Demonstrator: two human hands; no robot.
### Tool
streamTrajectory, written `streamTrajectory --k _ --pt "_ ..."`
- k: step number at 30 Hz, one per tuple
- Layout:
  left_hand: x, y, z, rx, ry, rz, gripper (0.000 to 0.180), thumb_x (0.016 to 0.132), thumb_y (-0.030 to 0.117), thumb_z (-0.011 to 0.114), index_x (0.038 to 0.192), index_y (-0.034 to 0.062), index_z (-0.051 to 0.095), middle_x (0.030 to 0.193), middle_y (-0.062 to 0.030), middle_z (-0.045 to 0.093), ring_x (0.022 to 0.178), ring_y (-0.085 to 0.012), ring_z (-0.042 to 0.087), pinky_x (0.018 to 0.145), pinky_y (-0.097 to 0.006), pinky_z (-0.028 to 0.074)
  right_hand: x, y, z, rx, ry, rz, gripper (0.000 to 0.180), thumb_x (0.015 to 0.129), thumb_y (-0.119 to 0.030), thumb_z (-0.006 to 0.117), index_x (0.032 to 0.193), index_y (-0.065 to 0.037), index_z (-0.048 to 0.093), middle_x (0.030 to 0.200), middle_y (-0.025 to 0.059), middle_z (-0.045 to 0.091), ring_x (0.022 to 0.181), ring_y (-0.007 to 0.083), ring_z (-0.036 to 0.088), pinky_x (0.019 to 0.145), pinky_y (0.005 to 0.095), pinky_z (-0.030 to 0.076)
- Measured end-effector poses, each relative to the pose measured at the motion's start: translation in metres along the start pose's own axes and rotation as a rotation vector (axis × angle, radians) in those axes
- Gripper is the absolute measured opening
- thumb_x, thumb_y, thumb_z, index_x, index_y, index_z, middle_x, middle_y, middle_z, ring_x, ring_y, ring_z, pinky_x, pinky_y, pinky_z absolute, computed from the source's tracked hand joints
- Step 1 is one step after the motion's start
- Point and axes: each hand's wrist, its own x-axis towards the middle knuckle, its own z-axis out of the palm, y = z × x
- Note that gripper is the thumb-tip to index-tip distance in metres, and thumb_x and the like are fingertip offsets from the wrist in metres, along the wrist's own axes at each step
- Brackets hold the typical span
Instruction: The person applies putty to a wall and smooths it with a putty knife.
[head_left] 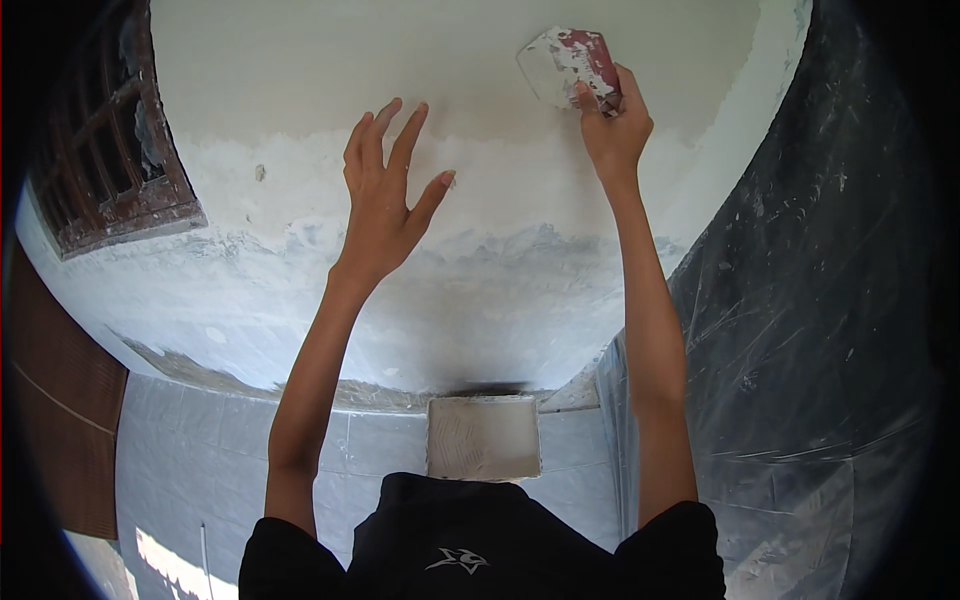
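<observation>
Place: room under renovation
Wall [500, 195]: patchy, partly coated
Plastic sheeting [800, 300]: draped at right, white-specked
Floor [215, 445]: grey tile

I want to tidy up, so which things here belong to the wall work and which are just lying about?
Likely part of the work:
smeared red scraper in the right hand
patchy wall
pale-smeared rectangular tray, probably

Seemingly just around:
brown window frame
dark plastic sheet, perhaps protective
thin pale rod

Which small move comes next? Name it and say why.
Probably draw the flat, red, white-smeared scraper down the pale plastered wall. The right hand holds it in its fingers over a smooth beige area, while the wall below looks patchy and white.
</observation>
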Motion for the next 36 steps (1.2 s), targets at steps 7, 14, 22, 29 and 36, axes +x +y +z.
streamTrajectory --k 7,14,22,29,36 --pt "-0.006 -0.009 -0.011 0.022 0.016 -0.063 0.066 0.095 0.024 0.064 0.153 0.0162 0.032 0.157 -0.0118 0.022 0.144 -0.0390 0.015 0.114 -0.056 0.024 -0.001 -0.018 -0.001 0.177 -0.207 -0.005 0.036 0.084 -0.010 0.075 0.117 -0.003 0.062 0.079 0.0046 0.067 0.065 0.0099 0.055 0.065 0.0255 0.047" --pt "-0.018 -0.013 -0.019 0.013 0.009 -0.095 0.063 0.095 0.029 0.064 0.151 0.0159 0.037 0.156 -0.0166 0.024 0.144 -0.0434 0.015 0.113 -0.059 0.023 0.016 -0.018 -0.019 -0.040 0.115 0.010 0.038 0.082 -0.008 0.076 0.117 -0.005 0.064 0.079 0.0076 0.069 0.062 0.0119 0.057 0.062 0.0275 0.048" --pt "-0.028 -0.016 -0.024 0.073 0.000 -0.111 0.066 0.096 0.024 0.064 0.153 0.0165 0.032 0.158 -0.0126 0.021 0.145 -0.0393 0.013 0.114 -0.057 0.024 -0.001 -0.008 0.002 -0.038 -0.081 -0.003 0.034 0.082 -0.010 0.076 0.115 -0.005 0.064 0.078 0.0054 0.068 0.060 0.0113 0.052 0.063 0.0257 0.046" --pt "-0.035 -0.016 -0.027 0.046 -0.009 -0.145 0.064 0.096 0.025 0.064 0.152 0.0155 0.034 0.157 -0.0150 0.022 0.144 -0.0415 0.014 0.114 -0.058 0.023 0.016 -0.013 -0.023 0.160 0.082 0.132 0.036 0.083 -0.012 0.075 0.116 -0.003 0.064 0.080 0.0057 0.070 0.071 0.0111 0.064 0.068 0.0254 0.049" --pt "-0.029 -0.003 -0.032 0.040 -0.024 -0.135 0.066 0.096 0.025 0.064 0.153 0.0166 0.032 0.158 -0.0129 0.022 0.144 -0.0396 0.014 0.115 -0.057 0.024 0.024 -0.008 -0.025 -0.037 0.147 0.091 0.032 0.083 -0.010 0.074 0.113 -0.005 0.065 0.078 0.0047 0.069 0.061 0.0120 0.056 0.066 0.0258 0.047"
